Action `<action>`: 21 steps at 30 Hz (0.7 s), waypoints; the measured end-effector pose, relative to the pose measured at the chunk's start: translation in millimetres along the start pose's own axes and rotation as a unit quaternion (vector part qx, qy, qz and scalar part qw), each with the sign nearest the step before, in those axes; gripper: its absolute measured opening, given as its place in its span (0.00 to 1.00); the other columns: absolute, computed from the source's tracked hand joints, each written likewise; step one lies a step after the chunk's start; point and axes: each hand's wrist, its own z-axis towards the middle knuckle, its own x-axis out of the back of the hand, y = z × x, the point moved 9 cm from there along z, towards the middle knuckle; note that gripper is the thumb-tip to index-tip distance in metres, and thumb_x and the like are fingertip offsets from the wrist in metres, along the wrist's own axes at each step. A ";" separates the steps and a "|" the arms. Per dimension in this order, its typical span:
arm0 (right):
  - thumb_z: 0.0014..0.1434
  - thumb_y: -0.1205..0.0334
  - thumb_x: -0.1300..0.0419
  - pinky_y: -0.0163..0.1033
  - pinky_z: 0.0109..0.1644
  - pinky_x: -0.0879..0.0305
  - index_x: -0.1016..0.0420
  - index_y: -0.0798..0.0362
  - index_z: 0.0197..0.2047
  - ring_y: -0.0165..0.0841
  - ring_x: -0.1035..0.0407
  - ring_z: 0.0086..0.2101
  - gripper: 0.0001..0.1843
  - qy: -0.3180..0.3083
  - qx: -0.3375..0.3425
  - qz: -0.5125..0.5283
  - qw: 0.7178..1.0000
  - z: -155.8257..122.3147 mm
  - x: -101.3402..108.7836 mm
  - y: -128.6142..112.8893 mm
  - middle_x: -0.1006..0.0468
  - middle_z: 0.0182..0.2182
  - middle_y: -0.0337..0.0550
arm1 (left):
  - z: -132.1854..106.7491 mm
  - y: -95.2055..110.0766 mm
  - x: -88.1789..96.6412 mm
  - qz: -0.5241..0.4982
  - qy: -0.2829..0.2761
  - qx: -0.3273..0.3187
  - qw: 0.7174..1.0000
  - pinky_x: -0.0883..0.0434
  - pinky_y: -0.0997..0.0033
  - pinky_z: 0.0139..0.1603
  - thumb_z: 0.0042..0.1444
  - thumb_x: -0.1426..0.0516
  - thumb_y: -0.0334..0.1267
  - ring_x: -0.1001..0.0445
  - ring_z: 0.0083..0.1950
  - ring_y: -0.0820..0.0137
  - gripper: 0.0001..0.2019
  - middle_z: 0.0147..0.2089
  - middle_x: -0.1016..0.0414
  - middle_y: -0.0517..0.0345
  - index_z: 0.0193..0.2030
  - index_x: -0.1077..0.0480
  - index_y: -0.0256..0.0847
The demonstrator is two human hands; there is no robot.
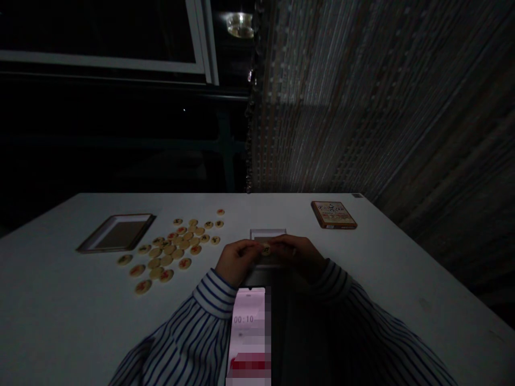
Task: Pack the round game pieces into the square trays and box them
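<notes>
Between the fingertips of my left hand (238, 261) and my right hand (296, 254) is a round xiangqi piece (266, 249) with a dark character on its face. Both hands are closed on it, over a small open box (267, 232) with pale walls; the hands hide much of that box. To the left of my left hand lie many loose xiangqi pieces (177, 253), some marked red, some dark, others showing plain faces. Just below the hands is a lit phone (247, 332) with 00:10 on its screen.
An open, shallow box half (116, 234) lies at the left of the white table (362, 321). A closed box with a printed lid (333, 214) lies at the right. Beyond the far edge hangs a string curtain (314, 107); the room is dark.
</notes>
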 end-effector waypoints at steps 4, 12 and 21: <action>0.48 0.58 0.43 0.36 0.35 0.32 0.29 0.54 0.36 0.30 0.29 0.31 0.12 0.006 -0.019 0.025 0.999 -0.2 -1.3 5.7 0.24 0.31 0.43 | 0.4 -3.3 -1.2 -0.031 -0.001 0.018 0.999 0.33 0.74 0.32 0.43 0.42 0.41 0.29 0.29 0.72 0.11 0.27 0.25 0.56 0.30 0.28 0.35; 0.49 0.59 0.43 0.33 0.33 0.33 0.29 0.55 0.34 0.29 0.29 0.30 0.10 0.016 -0.027 0.042 0.999 0.5 1.1 4.2 0.23 0.29 0.43 | -1.2 -3.9 -6.7 -0.081 -0.013 0.036 0.996 0.32 0.74 0.31 0.41 0.41 0.41 0.28 0.29 0.72 0.12 0.27 0.25 0.55 0.31 0.30 0.34; 0.50 0.58 0.44 0.34 0.34 0.33 0.27 0.55 0.35 0.30 0.30 0.31 0.11 -0.011 0.015 0.032 0.999 0.3 -4.7 -2.8 0.23 0.30 0.42 | -4.2 0.3 -14.9 -0.041 -0.046 0.034 0.998 0.33 0.75 0.29 0.40 0.40 0.42 0.29 0.27 0.73 0.13 0.26 0.25 0.56 0.30 0.31 0.34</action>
